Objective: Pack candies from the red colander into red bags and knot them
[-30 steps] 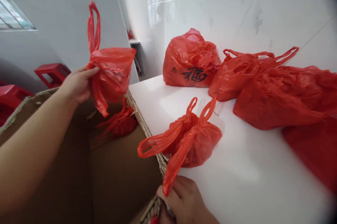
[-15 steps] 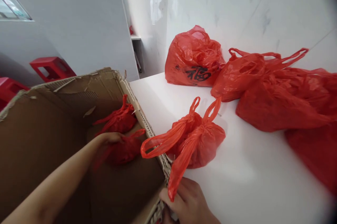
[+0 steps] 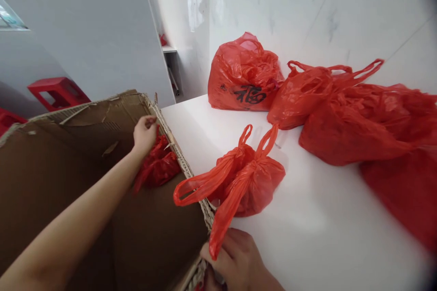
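Inside the cardboard box (image 3: 112,218), my left hand (image 3: 145,132) is closed with fingers curled at the handle of a red bag, close to the box's far right corner. Red plastic bags (image 3: 162,165) lie below it against the inner side wall. My right hand (image 3: 232,254) grips the box's near right edge, thumb inside. Beside that hand, a tied red bag (image 3: 261,186) rests on the white table (image 3: 307,227); its long loops hang over the box edge, one reaching the fingers of my right hand.
A bulky red bag with black writing (image 3: 242,77) stands by the tiled wall. More red bags (image 3: 302,95) spread along the table's right side. Red stools (image 3: 59,93) are on the floor at left, beyond the box.
My left hand has moved up and away toward the box's far corner. The nearer bag in the box now lies against the farther one. My right hand still grips the edge.
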{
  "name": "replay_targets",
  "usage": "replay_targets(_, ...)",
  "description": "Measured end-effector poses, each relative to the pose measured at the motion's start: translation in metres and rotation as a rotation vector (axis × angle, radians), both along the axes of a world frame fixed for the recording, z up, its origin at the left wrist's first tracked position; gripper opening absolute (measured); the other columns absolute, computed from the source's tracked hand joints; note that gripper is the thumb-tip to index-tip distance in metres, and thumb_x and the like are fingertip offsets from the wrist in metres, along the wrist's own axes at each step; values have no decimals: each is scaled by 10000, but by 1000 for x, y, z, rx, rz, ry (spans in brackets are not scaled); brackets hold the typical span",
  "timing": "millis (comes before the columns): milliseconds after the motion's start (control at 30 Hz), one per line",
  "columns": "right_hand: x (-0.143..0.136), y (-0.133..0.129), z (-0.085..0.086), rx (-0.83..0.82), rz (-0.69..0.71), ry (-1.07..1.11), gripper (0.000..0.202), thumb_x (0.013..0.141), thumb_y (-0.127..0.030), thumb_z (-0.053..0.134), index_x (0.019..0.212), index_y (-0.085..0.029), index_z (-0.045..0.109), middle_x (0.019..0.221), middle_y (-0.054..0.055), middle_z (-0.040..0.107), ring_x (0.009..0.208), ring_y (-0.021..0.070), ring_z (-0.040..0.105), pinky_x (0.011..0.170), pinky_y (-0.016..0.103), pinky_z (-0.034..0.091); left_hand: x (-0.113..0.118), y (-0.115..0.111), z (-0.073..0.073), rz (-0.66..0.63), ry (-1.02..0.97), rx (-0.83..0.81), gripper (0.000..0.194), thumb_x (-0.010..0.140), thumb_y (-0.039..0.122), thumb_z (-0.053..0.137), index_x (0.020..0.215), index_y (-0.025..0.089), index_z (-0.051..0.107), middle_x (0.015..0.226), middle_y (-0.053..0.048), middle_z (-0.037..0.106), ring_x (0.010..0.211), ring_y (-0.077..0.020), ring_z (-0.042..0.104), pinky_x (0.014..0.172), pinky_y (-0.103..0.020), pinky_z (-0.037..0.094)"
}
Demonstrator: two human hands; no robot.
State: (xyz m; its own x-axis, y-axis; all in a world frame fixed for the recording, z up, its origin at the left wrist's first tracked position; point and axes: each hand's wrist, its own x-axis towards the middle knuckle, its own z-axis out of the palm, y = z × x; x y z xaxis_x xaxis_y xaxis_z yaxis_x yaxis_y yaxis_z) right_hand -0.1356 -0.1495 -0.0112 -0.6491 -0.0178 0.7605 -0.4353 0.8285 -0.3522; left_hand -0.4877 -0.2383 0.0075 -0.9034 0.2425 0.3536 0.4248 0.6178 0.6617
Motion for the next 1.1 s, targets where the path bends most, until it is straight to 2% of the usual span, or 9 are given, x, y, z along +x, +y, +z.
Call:
replay_targets(67, 1, -1, -1, -12, -2, -3, 255, 540, -115, 397, 762, -204, 482, 604, -19, 507, 501, 130, 425, 450, 254, 273, 25, 20, 40, -35, 129, 55, 350, 935, 197, 365, 1268, 172, 471, 1265, -102, 563, 1105, -176, 563, 923, -313, 466)
replay_targets(167, 3, -1, -2, -17, -6, -38, 250, 558, -113, 410, 776, -205, 490, 628, -14, 524, 519, 134, 441, 459, 256, 285, 84, 49, 80, -312, 209, -34, 294, 877, 353, 494, 1106, 214, 615, 1122, -57, 664, 960, -188, 624, 852, -305, 482)
replay_targets(233, 5, -1, -2, -19, -1, -69, 269, 582, -109, 422, 819, -202, 507, 662, -8, 551, 539, 140, 464, 476, 258, 314, 124, 66, 89, -642, 26, -423, 396, 840, 484, 506, 1077, 203, 654, 1054, -97, 705, 897, -251, 655, 815, -382, 491)
replay_targets(333, 7, -1, -4, -24, 12, -109, 290, 620, -106, 435, 881, -202, 518, 709, -2, 583, 565, 147, 490, 500, 262, 351, 158, 85, 86, -812, -195, -668, 483, 761, 584, 543, 939, 163, 697, 921, -153, 731, 865, -339, 671, 796, -466, 487)
replay_targets(433, 8, -1, -4, -23, 24, -122, 309, 639, -109, 439, 922, -206, 517, 747, 2, 599, 593, 152, 513, 506, 263, 358, 152, 89, 85, -873, -251, -534, 371, 831, 458, 483, 918, 159, 686, 1005, -119, 732, 926, -286, 668, 862, -418, 489)
replay_targets(567, 9, -1, -3, -17, -1, -128, 298, 641, -112, 441, 913, -213, 508, 732, -8, 580, 589, 148, 500, 515, 269, 349, 115, 67, 103, -844, -484, -16, 395, 862, 334, 461, 1150, 109, 611, 1074, -98, 724, 935, -221, 677, 880, -375, 519)
replay_targets(767, 9, 0, -3, -24, 9, -141, 311, 617, -104, 434, 901, -212, 501, 714, -14, 553, 574, 141, 459, 502, 268, 312, 52, -26, 133, -376, -486, 444, 514, 880, 259, 479, 1359, 71, 474, 1073, -38, 716, 1097, -251, 604, 986, -427, 464)
replay_targets(933, 8, 0, -1, -24, 15, -150, 289, 614, -96, 424, 870, -209, 497, 687, -16, 536, 567, 138, 442, 502, 267, 302, -4, -114, 98, -188, -683, 264, 670, 716, 433, 684, 1325, 200, 528, 1070, 39, 731, 1157, -281, 566, 980, -343, 469)
replay_targets(1100, 8, 0, 3, -4, 14, -160, 273, 621, -92, 418, 858, -204, 493, 688, -13, 536, 579, 137, 448, 508, 265, 305, -5, -125, 7, -425, -1236, -152, 721, 520, 523, 792, 1159, 227, 635, 1054, 1, 745, 1103, -308, 623, 861, -340, 519)
